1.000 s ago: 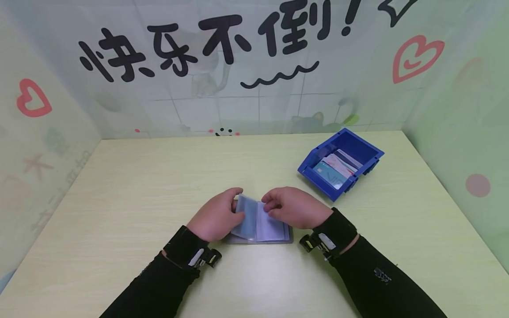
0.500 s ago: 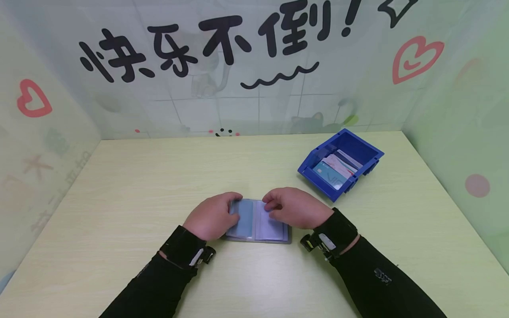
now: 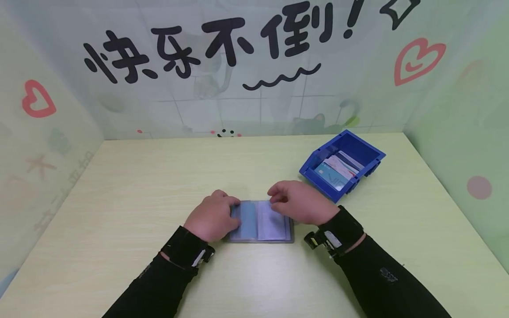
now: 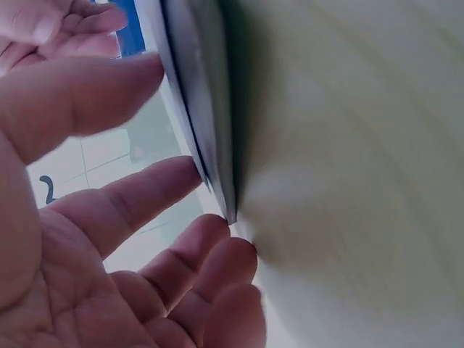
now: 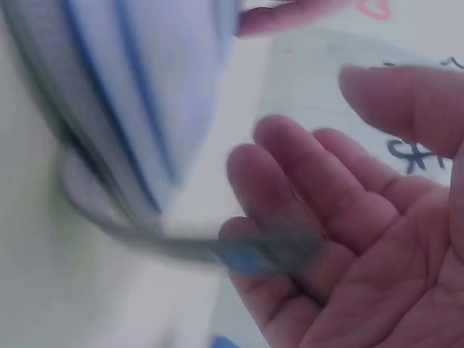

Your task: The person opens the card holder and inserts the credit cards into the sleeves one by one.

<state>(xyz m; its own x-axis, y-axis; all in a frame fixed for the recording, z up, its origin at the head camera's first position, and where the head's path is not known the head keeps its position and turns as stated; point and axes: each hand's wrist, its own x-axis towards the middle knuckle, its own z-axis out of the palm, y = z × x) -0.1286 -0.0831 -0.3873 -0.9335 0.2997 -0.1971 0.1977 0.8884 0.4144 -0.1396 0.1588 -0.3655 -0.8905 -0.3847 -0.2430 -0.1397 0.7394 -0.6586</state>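
A small card holder [image 3: 273,225] with clear plastic pages lies spread on the table before me. My left hand [image 3: 211,216] rests at its left side, thumb and index fingertip on the left page's edge. In the left wrist view, its fingers reach out nearly straight along the holder's edge [image 4: 199,94]. My right hand [image 3: 303,203] hovers over the upper right corner of the right page, fingers loosely bent with nothing gripped. The right wrist view shows a blurred dark strap [image 5: 174,246] running from the holder across those fingers.
Behind and to the right stands a blue plastic bin [image 3: 355,143] holding several cards [image 3: 332,174]. A printed backdrop [image 3: 222,106] closes off the table [image 3: 159,176] at the back, with side panels left and right.
The raised clear page has come down flat on the left side under my left hand. My right hand has lifted slightly and shifted right, off the right page.
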